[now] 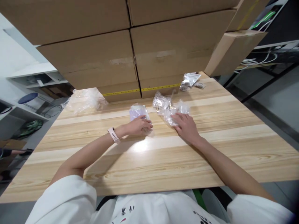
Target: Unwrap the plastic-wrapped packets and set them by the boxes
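My left hand, a pale pink band on its wrist, lies over a small clear plastic bag with whitish-purple contents. Its fingers are curled over the bag's right side, and a clear flap shows below them. To the right, my right hand has its bent fingers and thumb on a crumpled clear plastic bag. This bag lies in a heap of similar crumpled plastic, with small shiny bits inside that are too small to name. Both hands rest low at the tabletop.
Large cardboard boxes are stacked along the table's back edge. A yellow measuring tape runs along their base. Loose clear plastic lies at the back left, a silvery packet at the back right. A blue stool stands beyond the left edge.
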Demonstrator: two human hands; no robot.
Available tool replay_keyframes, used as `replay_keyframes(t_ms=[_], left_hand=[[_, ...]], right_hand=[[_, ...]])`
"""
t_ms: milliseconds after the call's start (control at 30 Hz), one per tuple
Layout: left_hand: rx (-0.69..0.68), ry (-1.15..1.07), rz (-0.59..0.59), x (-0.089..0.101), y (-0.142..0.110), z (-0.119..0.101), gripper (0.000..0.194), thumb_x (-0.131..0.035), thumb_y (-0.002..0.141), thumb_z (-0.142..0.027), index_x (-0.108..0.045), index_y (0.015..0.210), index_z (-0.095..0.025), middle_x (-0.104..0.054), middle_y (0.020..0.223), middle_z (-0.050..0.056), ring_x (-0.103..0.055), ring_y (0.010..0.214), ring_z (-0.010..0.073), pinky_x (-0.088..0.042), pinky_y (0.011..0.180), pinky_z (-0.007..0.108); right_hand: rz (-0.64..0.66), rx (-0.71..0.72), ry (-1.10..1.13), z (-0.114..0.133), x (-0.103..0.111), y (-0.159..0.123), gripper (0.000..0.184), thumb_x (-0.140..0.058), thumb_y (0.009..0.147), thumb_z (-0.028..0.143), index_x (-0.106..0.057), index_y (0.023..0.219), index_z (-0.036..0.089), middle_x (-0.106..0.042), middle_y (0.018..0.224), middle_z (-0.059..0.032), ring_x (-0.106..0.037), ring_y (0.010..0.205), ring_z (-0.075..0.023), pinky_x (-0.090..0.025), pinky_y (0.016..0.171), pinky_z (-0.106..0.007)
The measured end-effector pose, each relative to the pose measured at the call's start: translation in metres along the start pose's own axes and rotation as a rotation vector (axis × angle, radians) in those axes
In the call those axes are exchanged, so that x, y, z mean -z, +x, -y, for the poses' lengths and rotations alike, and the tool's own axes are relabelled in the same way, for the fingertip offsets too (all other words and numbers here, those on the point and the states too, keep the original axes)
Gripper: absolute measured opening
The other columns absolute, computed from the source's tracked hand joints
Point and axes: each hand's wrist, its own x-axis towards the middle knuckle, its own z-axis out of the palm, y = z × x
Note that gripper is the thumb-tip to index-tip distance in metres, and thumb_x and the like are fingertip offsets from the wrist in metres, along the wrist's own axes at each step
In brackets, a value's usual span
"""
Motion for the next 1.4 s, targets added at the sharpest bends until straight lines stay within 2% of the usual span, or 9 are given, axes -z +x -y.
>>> replay_keyframes(t_ms=[233,367,500,633,767,967,1167,1300,1400], left_hand=[[0.152,-0.305,-0.464,-0.001,-0.005,-0.022,0.036,-0.053,0.086,-0.009,-0.072,0.113,-0.026,-0.07,0.136,0.008,-0.065,0.126,0.0248,-0.05,0.109,0.051],[0.07,-0.322,-0.459,-0.028,0.016,-0.055,0.029,-0.055,0.097,-0.018,-0.068,0.121,-0.027,-0.068,0.137,0.009,-0.063,0.128,0.0243,-0.051,0.11,0.049],[0.005,-0.149,-0.323,-0.047,0.041,-0.075,0.061,-0.066,0.088,-0.016,-0.051,0.147,-0.023,-0.035,0.167,0.014,-0.029,0.156,0.0337,-0.033,0.124,0.058],[-0.04,-0.25,-0.254,-0.051,0.052,-0.079,0.067,-0.059,0.088,-0.011,-0.045,0.152,-0.025,-0.046,0.161,0.014,-0.04,0.15,0.0333,-0.038,0.121,0.057],[0.021,-0.529,-0.316,-0.032,0.049,-0.065,0.062,-0.045,0.081,-0.002,-0.06,0.137,-0.023,-0.071,0.13,0.011,-0.069,0.111,0.0248,-0.057,0.094,0.044],[0.202,-0.338,-0.5,0.01,0.031,-0.03,0.058,-0.045,0.069,0.002,-0.069,0.116,-0.021,-0.074,0.111,0.007,-0.068,0.103,0.025,-0.055,0.088,0.043],[0.078,0.098,-0.688,0.01,0.022,-0.038,0.055,-0.047,0.075,0.006,-0.066,0.12,-0.02,-0.068,0.134,0.008,-0.058,0.126,0.0256,-0.045,0.108,0.049],[0.012,0.21,-0.37,-0.011,0.04,-0.042,0.046,-0.055,0.09,-0.007,-0.061,0.132,-0.021,-0.062,0.144,0.01,-0.053,0.134,0.0284,-0.038,0.114,0.052],[0.085,0.328,-0.29,-0.026,0.05,-0.037,0.046,-0.059,0.093,-0.014,-0.058,0.138,-0.022,-0.064,0.141,0.011,-0.054,0.13,0.0301,-0.028,0.119,0.057]], right_hand=[[0.012,0.065,0.479,0.019,0.015,-0.052,0.02,-0.051,0.085,0.01,-0.065,0.081,0.024,-0.074,0.104,-0.0055,-0.066,0.111,-0.0252,-0.04,0.112,-0.055],[0.161,-0.046,0.758,0.041,0.038,-0.07,0.023,-0.058,0.095,0.026,-0.063,0.072,0.026,-0.075,0.093,-0.0048,-0.068,0.112,-0.0261,-0.036,0.117,-0.057],[0.326,-0.247,1.1,0.048,0.059,-0.097,0.034,-0.069,0.091,0.048,-0.063,0.067,0.025,-0.074,0.087,-0.0077,-0.072,0.099,-0.0269,-0.05,0.107,-0.051],[-0.001,-0.699,1.334,0.031,0.07,-0.117,0.033,-0.087,0.071,0.055,-0.074,0.084,0.027,-0.076,0.091,-0.0077,-0.074,0.086,-0.0267,-0.063,0.081,-0.045],[-0.453,-0.934,1.386,0.011,0.075,-0.113,0.026,-0.09,0.068,0.043,-0.076,0.086,0.03,-0.075,0.094,-0.0036,-0.074,0.091,-0.0231,-0.064,0.087,-0.042],[-0.293,-1.195,1.361,0.009,0.071,-0.111,0.032,-0.093,0.062,0.03,-0.073,0.086,0.022,-0.074,0.093,-0.0045,-0.074,0.088,-0.0217,-0.067,0.077,-0.036],[-0.876,-0.746,0.494,0.026,0.089,-0.097,0.028,-0.078,0.082,0.026,-0.068,0.107,0.027,-0.071,0.113,-0.0018,-0.069,0.101,-0.0195,-0.058,0.096,-0.043],[-0.278,-0.091,-0.02,0.036,0.094,-0.059,0.023,-0.062,0.098,0.031,-0.067,0.119,0.024,-0.072,0.124,-0.0086,-0.062,0.123,-0.0282,-0.038,0.114,-0.055],[0.094,0.112,-0.27,0.033,0.086,-0.043,0.03,-0.059,0.1,0.032,-0.064,0.127,0.02,-0.072,0.119,-0.0125,-0.061,0.118,-0.0311,-0.029,0.114,-0.058]])
